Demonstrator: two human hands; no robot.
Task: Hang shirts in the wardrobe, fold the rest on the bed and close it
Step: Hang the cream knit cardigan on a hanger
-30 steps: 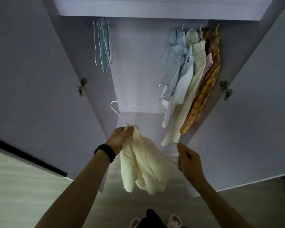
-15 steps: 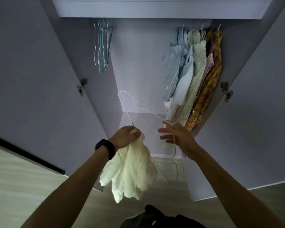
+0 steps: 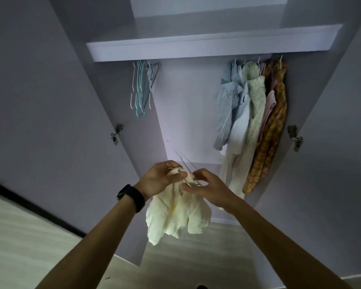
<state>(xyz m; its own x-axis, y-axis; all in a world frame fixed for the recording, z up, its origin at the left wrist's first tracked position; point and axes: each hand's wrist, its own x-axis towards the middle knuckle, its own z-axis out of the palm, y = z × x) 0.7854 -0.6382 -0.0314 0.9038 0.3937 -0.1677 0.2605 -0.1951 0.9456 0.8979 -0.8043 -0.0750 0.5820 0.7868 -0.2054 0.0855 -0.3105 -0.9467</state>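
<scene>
Head view, looking up into the open pale lilac wardrobe (image 3: 188, 122), both doors swung out.

Left hand (image 3: 161, 178): fingers curled tight around the bunched top of the crumpled cream fabric shirt (image 3: 175, 217). Firm grip. The rest of the shirt hangs slack below both hands, in front of the wardrobe opening, not on the rail. Black wristband (image 3: 131, 198) on the left wrist.

Right hand (image 3: 208, 188): just beside the left, nearly touching it. Fingers curled, thumb and fingertips closed on the thin white wire hanger (image 3: 186, 166) right at the shirt's top. The wire is motion-blurred and runs up and left from between the hands. Can't tell how much of it sits inside the shirt.

Inside the wardrobe:
- white shelf board (image 3: 196, 46) across the top, with the rail hidden behind its front edge
- bunch of empty white and teal wire hangers (image 3: 142, 88) at the left end
- at the right end, packed together on hangers: blue striped shirt (image 3: 225, 109), plain white shirt (image 3: 238, 130), pale green floral shirt (image 3: 256, 105), pink garment (image 3: 269, 107), orange-yellow plaid shirt (image 3: 276, 130)
- gap in the middle between the two groups

Metal hinge on the left door (image 3: 116, 132) and another on the right door (image 3: 295, 137). Light wood-look floor (image 3: 29, 236) below.
</scene>
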